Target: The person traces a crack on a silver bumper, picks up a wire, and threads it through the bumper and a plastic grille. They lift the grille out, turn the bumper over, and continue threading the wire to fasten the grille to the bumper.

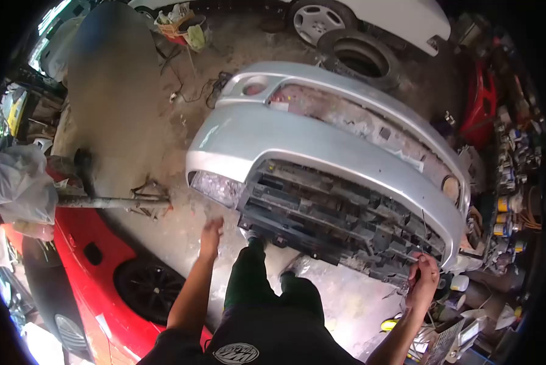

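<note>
A silver car bumper cover [297, 131] lies in front of me, with a second silver bumper section [346, 85] behind its upper edge. Inside the near opening is a black plastic grille [328, 210] with several slats. My right hand [425, 274] is at the grille's right end, fingers curled and pinched together; what they hold is too small to make out. A thin dark strand [424, 225] rises just above that hand. My left hand [211, 237] hangs apart from the bumper, left of the grille, its fingers loosely apart and holding nothing.
A red car [90, 267] stands at the left, beside a metal bar [115, 202]. A loose tyre [358, 58] lies behind the bumper near a white car [400, 18]. Cans and tools crowd the right-hand shelf [510, 182]. A blurred shape fills the upper left.
</note>
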Demonstrator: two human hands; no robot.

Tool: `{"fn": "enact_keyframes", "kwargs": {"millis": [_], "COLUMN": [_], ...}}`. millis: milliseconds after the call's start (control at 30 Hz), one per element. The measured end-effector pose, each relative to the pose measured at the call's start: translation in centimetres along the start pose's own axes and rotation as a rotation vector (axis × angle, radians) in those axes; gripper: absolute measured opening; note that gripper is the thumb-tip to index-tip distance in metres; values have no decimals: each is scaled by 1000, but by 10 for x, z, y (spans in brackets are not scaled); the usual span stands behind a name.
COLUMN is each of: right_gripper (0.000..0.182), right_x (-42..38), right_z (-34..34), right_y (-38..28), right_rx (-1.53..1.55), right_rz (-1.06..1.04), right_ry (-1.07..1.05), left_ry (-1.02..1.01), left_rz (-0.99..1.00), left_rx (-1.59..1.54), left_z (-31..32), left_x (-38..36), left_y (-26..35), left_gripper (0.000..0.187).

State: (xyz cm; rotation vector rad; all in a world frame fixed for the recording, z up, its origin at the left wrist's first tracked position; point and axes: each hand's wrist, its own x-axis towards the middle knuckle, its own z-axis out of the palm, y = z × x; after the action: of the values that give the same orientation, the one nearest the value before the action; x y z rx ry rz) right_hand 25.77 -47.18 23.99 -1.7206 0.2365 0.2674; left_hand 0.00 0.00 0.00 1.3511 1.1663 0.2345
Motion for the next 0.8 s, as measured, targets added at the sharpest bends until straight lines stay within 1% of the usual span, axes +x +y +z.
{"fn": "enact_keyframes", "kwargs": {"millis": [33, 67, 100, 133, 167, 200, 233, 267, 300, 333, 367, 400, 467, 500, 600, 633, 700, 733, 800], "right_gripper": [29, 28, 28, 27, 27, 25, 30, 28, 27, 26, 26, 27, 28, 28, 32, 34, 37, 38, 40], "right_x": [17, 32, -33, -18, -7, 1, 5, 6, 6, 8, 11, 15, 17, 20, 37, 43, 45, 45, 45], "right_z": [10, 20, 11, 47, 88, 132, 163, 193, 226, 255, 284, 305, 338, 348, 356, 357, 368, 374, 388], "right_y": [5, 9, -75, -80, -82, -86, -78, -78, -84, -83, -80, -73, -66, -66, -71, -72, -75, -77, -86], "right_rx": [7, 11, -177, -157, -128, 12, 133, 185, 210, 263, 319, 361, 383, 394, 347, 329, 230, 184, 267], "right_rz": [-39, -74, 84, 41, 9, -41, -40, -19, -28, 0, 10, 8, -12, -24, -58, -68, -149, -188, -104], "right_ry": [-1, 0, 19, 8, -1, -27, 5, 43, 71, 104, 187, 208, 267, 289, 338, 348, 226, 164, -15], "left_ry": [66, 37, -61, -140, -218, -436, -598, -844, -966, -1046, -1048, -1044, -999, -968, -1011, -1044, -1094, -1099, -1102], "left_rz": [63, 144, -81, -108, -54, 26, -41, -18, 153, 236, 308, 382, 383, 384, 100, -18, -259, -318, -438], "left_rx": [72, 138, 244, 316, 295, 287, 336, 255, 109, 109, -28, -158, -292, -359, -324, -429, -633, -669, -745], "left_z": [5, 9, -32, -16, -9, -7, 3, 14, 31, 45, 64, 83, 126, 137, 143, 150, 166, 169, 171], "left_x": [9, 11, -125, -120, -104, -83, -90, -87, -82, -77, -71, -67, -58, -53, -48, -41, -27, -24, -20], "left_y": [-27, -47, -76, -38, -21, -2, 62, 112, 126, 172, 196, 211, 209, 212, 211, 205, 188, 191, 198], "left_gripper": [35, 30, 26, 22, 21, 22, 24, 30, 37, 47, 48, 48, 43, 41, 35, 34, 34, 34, 34]}}
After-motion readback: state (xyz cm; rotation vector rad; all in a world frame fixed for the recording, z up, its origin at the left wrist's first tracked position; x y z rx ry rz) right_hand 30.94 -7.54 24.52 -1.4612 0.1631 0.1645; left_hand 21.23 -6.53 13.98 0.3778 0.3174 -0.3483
